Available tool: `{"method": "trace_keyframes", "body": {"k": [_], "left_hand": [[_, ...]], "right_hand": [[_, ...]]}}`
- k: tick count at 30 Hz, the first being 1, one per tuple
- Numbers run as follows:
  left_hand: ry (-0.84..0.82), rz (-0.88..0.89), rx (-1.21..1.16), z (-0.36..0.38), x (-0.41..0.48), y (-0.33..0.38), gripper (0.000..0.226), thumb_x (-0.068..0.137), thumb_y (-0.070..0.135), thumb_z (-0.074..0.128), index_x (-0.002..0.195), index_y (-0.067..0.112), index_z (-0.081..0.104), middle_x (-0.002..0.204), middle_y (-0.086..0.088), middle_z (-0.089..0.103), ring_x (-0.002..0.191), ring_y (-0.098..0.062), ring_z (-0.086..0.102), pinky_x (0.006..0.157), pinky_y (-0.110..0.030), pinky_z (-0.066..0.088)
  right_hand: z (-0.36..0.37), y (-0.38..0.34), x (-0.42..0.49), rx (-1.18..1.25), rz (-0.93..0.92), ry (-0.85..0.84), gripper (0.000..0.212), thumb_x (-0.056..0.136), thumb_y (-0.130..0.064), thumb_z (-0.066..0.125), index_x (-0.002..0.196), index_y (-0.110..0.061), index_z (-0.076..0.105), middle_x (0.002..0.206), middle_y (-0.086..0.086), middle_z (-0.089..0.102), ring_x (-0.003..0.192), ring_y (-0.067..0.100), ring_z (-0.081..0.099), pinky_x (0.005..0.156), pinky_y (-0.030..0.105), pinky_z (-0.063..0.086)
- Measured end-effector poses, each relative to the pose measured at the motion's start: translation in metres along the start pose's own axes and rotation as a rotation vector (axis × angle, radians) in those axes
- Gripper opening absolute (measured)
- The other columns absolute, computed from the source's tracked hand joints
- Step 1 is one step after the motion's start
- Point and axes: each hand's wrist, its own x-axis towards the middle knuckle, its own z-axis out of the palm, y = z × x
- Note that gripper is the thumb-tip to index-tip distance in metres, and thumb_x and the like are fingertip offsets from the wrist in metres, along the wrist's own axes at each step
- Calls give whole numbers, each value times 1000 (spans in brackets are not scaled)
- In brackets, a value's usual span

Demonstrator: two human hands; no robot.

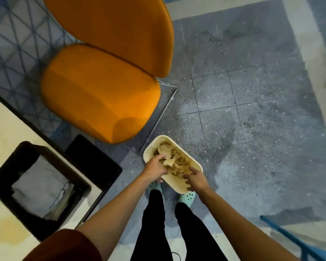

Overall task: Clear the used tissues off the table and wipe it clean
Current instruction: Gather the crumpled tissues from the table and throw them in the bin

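Two grips clasp a cream tub [174, 184] above the floor [252, 110]. The left grip [155, 167] curls over its left rim, fingertips touching the crumpled tissues [170, 159] heaped inside. The right grip [196, 178] clutches its near right corner.

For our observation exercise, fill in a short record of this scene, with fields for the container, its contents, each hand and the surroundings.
container: cream tub, in front of the feet
contents: crumpled tissues
left hand: grips the tub's rim, fingers touching the tissues
right hand: grips the near rim
nearby: orange chair; black box on the table
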Motion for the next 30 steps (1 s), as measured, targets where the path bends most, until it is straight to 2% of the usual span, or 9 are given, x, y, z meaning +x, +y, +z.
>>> {"method": "trace_keyframes", "body": {"k": [3,6,11,16,19,23,26,29,30], "left_hand": [[-7,55,-57,5,-13,-7,59,84,-8,63,135,20,51,114,0,51,79,-13,54,44,-23,48],[64,101,-85,6,-39,-10,43,84,-3,65,122,17,59,119,3,57,78,-11,58,45,-22,49],[127,208,-118,9,-96,-10,25,85,-3,62,104,13,66,95,0,67,76,-13,60,52,-26,49],[236,337,-195,2,-144,-15,22,85,-2,64,95,16,71,82,-1,71,74,-16,65,52,-28,50],[312,408,-246,-8,-173,-21,25,84,-2,68,85,23,70,83,-10,71,73,-21,67,66,-34,57],[401,434,-329,-23,-214,-30,21,88,-1,66,87,20,68,85,-9,71,67,-11,65,53,-16,47],[518,456,-410,-41,-241,-51,18,89,0,65,91,18,68,84,-7,70,67,-13,66,50,-12,43],[641,483,-492,-62,-265,-78,15,89,0,66,93,14,70,80,-6,69,65,-10,66,52,-11,43],[672,483,-509,-67,-273,-88,14,89,0,66,93,13,70,80,-8,69,64,-8,65,52,-11,44]], "right_hand": [[-6,-2,-12,-110,-57,-18,41,89,-8,58,129,-18,58,98,8,62,88,22,57,77,37,51],[-13,-11,-35,-237,-110,-22,33,87,-11,61,120,-12,65,95,7,65,89,22,60,88,40,52],[-19,-30,-93,-406,-287,-42,18,88,-7,60,100,-5,72,85,5,67,82,19,63,71,28,49],[-13,-53,-139,-528,-474,-66,11,89,-14,63,91,-12,73,87,3,70,85,21,66,79,32,49],[-3,-62,-167,-603,-586,-92,10,90,-19,63,86,-16,71,83,1,69,79,17,63,74,31,47],[18,-67,-202,-636,-727,-114,13,91,-21,64,79,-18,66,70,-4,62,61,3,50,57,11,36],[43,-69,-222,-695,-824,-158,13,92,-25,64,85,-15,69,78,-1,68,65,4,55,62,11,40],[73,-80,-237,-755,-908,-248,9,90,-21,65,82,-20,69,78,-8,68,73,0,61,69,21,47],[84,-83,-243,-771,-935,-271,10,90,-17,65,82,-21,68,78,-10,67,73,-4,60,69,18,45]]}}
